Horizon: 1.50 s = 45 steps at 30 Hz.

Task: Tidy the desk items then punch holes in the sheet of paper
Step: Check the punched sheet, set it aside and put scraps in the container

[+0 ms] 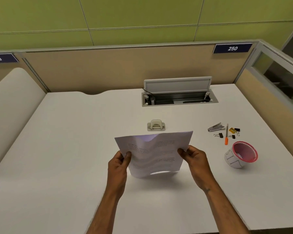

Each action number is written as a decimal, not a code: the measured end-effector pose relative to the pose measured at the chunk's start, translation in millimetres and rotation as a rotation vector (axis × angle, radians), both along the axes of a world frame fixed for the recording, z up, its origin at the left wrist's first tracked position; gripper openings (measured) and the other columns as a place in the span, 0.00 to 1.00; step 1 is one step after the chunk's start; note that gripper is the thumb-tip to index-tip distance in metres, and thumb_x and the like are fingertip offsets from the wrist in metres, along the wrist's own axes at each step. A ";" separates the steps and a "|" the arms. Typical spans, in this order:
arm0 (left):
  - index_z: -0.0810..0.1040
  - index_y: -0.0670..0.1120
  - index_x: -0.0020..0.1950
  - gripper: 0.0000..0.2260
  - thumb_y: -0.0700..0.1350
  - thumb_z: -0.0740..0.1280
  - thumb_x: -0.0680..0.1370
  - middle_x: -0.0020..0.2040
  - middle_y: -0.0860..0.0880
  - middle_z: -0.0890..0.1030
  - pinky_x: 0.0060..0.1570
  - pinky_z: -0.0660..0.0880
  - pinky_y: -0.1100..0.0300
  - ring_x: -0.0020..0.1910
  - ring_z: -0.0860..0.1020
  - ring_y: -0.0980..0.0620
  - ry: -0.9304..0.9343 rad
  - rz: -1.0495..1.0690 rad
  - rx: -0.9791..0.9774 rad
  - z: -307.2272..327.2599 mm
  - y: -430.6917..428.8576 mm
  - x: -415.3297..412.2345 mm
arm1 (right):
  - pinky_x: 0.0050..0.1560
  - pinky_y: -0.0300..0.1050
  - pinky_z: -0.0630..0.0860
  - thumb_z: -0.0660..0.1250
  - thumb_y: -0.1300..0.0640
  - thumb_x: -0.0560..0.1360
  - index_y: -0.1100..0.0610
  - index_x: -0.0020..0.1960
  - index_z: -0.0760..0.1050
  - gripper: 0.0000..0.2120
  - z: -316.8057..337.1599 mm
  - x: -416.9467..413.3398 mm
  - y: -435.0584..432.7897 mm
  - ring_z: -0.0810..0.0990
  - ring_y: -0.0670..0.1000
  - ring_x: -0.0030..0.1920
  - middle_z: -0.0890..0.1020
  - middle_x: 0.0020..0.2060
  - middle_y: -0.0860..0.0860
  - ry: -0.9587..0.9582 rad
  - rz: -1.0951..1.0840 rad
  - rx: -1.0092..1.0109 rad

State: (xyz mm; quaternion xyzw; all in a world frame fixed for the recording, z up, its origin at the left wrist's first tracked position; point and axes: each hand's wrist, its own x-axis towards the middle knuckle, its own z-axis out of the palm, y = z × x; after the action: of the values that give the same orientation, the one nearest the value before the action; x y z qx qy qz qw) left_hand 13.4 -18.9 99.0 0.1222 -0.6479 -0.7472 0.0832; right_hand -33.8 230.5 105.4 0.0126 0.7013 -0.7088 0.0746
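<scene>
A printed sheet of paper [153, 153] hangs above the white desk [66, 141], wavy and sagging at its top edge. My left hand [119, 163] pinches its left edge and my right hand [195, 160] pinches its right edge. Just beyond the sheet's top edge, a small beige hole punch [156, 125] sits on the desk. To the right lie a stapler [216, 127], an orange pen [226, 134], a yellow sharpener [232, 130] and several black binder clips [219, 135]. A pink-rimmed mesh cup [240, 155] lies tipped over near them.
An open cable hatch [178, 94] with its lid raised is set into the desk at the back. Beige partition panels [108, 70] close off the desk at the back and on the right. Number plates 249 and 250 hang on the partition.
</scene>
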 end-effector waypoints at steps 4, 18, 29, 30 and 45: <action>0.82 0.55 0.58 0.11 0.50 0.66 0.77 0.57 0.52 0.84 0.51 0.75 0.71 0.58 0.81 0.56 0.027 -0.036 0.020 9.1 1.7 -1.5 | 0.46 0.32 0.78 0.69 0.46 0.72 0.44 0.54 0.82 0.12 5.5 0.6 0.4 0.84 0.46 0.50 0.86 0.50 0.46 0.006 -0.004 -0.013; 0.80 0.55 0.58 0.10 0.47 0.66 0.79 0.56 0.54 0.84 0.49 0.77 0.69 0.56 0.81 0.55 -0.010 -0.011 -0.021 4.6 18.0 -3.1 | 0.46 0.29 0.77 0.66 0.57 0.78 0.40 0.53 0.82 0.12 1.6 6.7 -2.1 0.83 0.43 0.51 0.86 0.51 0.43 -0.041 -0.034 -0.015; 0.79 0.54 0.58 0.10 0.42 0.65 0.80 0.55 0.54 0.84 0.50 0.78 0.67 0.56 0.81 0.52 -0.042 0.034 -0.012 -4.7 22.9 0.9 | 0.50 0.35 0.79 0.66 0.55 0.78 0.46 0.59 0.80 0.11 -10.7 9.8 -1.5 0.83 0.46 0.54 0.86 0.52 0.44 -0.066 -0.020 0.012; 0.79 0.54 0.57 0.09 0.43 0.65 0.80 0.55 0.54 0.84 0.49 0.78 0.67 0.55 0.81 0.53 -0.042 0.039 -0.020 -4.1 23.4 0.2 | 0.50 0.35 0.79 0.66 0.54 0.78 0.45 0.59 0.80 0.11 -9.1 9.0 -2.1 0.83 0.45 0.54 0.85 0.52 0.44 -0.060 -0.024 0.019; 0.79 0.57 0.53 0.07 0.46 0.63 0.82 0.53 0.55 0.84 0.46 0.76 0.70 0.51 0.81 0.58 -0.044 0.077 -0.073 -2.5 19.6 -3.1 | 0.48 0.29 0.77 0.64 0.55 0.79 0.42 0.57 0.80 0.11 -5.2 1.7 -0.2 0.83 0.42 0.52 0.85 0.52 0.43 -0.040 -0.037 0.031</action>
State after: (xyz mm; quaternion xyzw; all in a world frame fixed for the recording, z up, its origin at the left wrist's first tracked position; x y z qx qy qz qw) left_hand 10.3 0.7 96.5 0.1603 -0.6713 -0.7164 0.1023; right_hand -32.1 230.4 100.2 0.0412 0.7101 -0.6988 0.0753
